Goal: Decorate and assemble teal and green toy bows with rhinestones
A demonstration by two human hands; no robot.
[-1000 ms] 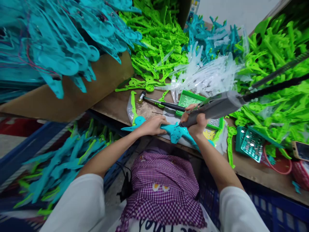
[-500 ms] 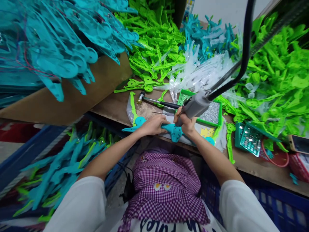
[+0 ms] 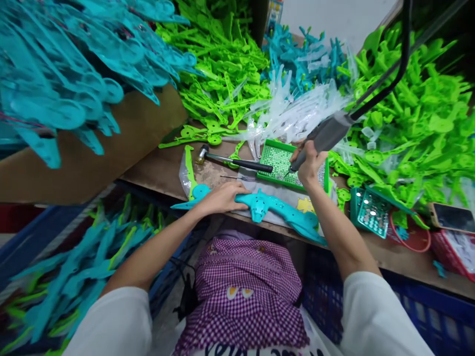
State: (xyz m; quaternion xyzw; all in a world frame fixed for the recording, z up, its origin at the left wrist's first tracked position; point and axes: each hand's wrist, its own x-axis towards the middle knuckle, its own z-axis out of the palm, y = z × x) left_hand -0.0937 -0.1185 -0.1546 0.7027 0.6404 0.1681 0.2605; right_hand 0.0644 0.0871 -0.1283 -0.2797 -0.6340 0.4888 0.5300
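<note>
My left hand [image 3: 222, 197] is closed on a long blue plastic part [image 3: 282, 207] with screw holes, lying along the table's front edge. In my right hand [image 3: 312, 163] is a grey electric screwdriver [image 3: 326, 136], its cord running up to the right. The driver's tip points down into a green perforated tray [image 3: 274, 149] that holds small metal screws; whether a screw sits on the tip is too small to tell. My right forearm and hand cover part of the tray.
A hammer [image 3: 237, 162] and a thin pointed tool [image 3: 232, 177] lie behind the left hand. Piles of lime-green parts [image 3: 222, 84], clear plastic pieces [image 3: 297, 109] and blue parts [image 3: 48, 89] surround the work spot. At right are a teal tray [image 3: 374, 212], a red basket [image 3: 415, 242] and a phone [image 3: 451, 217].
My right hand has lifted the screwdriver off the blue part and carried it back and right over the green tray. The left hand stays on the blue part.
</note>
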